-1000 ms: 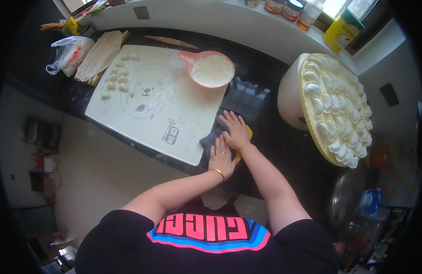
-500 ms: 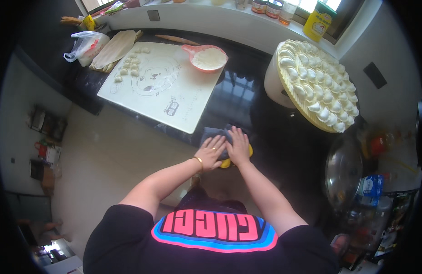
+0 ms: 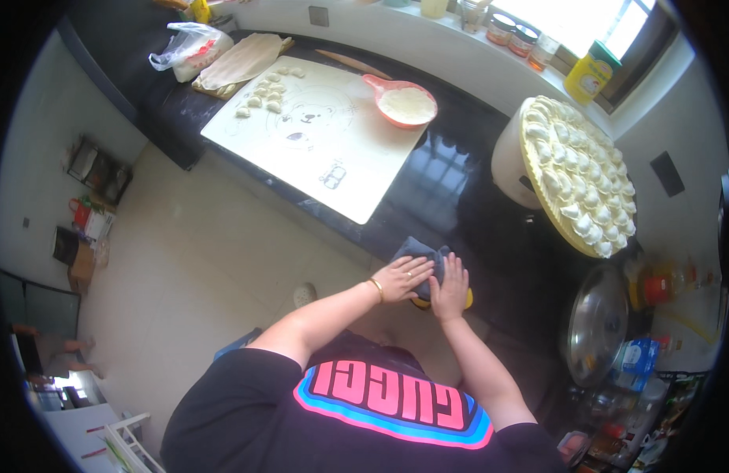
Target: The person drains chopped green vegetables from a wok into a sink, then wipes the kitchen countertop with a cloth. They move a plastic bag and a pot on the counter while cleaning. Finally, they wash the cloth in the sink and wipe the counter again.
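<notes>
Both my hands press on a dark grey folded cloth (image 3: 412, 249) at the counter's front edge. My left hand (image 3: 405, 278), with a ring and a gold bangle, lies flat on the cloth's left side. Beside it, nearly touching, my right hand (image 3: 450, 289) rests with fingers stretched out over the cloth's right side. Something yellow (image 3: 468, 299) shows from under my right palm; what it is stays mostly hidden. Left of the cloth lies a white kneading mat (image 3: 345, 206) with several small dough pieces (image 3: 271, 92) on its far left part.
A pink scoop (image 3: 409, 124) of flour sits on the mat's far right corner. To the right, a round yellow tray (image 3: 559, 218) full of dumplings tops a white pot (image 3: 509, 169). A glass lid (image 3: 597, 327) is nearer. Flat dough (image 3: 242, 59) and a plastic bag (image 3: 193, 53) lie far left.
The whole view has shifted and turned a little. My hands and the grey cloth sit slightly farther from the mat's near corner. Both hands stay flat on the cloth.
</notes>
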### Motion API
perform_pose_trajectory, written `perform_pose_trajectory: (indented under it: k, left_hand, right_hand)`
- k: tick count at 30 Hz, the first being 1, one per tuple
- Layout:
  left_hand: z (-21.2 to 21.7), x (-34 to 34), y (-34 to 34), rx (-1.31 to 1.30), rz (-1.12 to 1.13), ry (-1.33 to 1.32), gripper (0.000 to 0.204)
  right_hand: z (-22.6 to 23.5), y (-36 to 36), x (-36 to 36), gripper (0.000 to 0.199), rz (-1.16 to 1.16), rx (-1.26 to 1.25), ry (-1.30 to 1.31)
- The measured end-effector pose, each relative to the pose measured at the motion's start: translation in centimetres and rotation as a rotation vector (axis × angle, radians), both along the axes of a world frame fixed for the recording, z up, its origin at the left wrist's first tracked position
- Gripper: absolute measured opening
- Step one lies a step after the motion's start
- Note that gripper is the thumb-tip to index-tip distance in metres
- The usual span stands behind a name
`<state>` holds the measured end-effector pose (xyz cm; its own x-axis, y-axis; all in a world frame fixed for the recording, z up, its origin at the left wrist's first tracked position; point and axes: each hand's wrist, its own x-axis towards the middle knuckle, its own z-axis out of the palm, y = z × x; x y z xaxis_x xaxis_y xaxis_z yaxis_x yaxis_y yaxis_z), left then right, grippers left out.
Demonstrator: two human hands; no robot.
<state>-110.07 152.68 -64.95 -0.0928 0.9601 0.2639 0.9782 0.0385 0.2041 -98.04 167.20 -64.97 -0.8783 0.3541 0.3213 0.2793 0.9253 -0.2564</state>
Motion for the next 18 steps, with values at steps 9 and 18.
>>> perform_pose_trajectory:
  k: [9, 18]
  left_hand:
    - [0.5, -12.7, -12.4, -0.029, 0.069, 0.021, 0.064]
    - [-0.2, -20.1, -17.4, 0.05, -0.05, -0.029, 0.064]
  right_hand:
    - [0.0, -12.6, -12.3, 0.069, 0.052, -0.072, -0.032]
    - [-1.1, -18.3, -17.2, 0.064, -0.058, -0.069, -0.05]
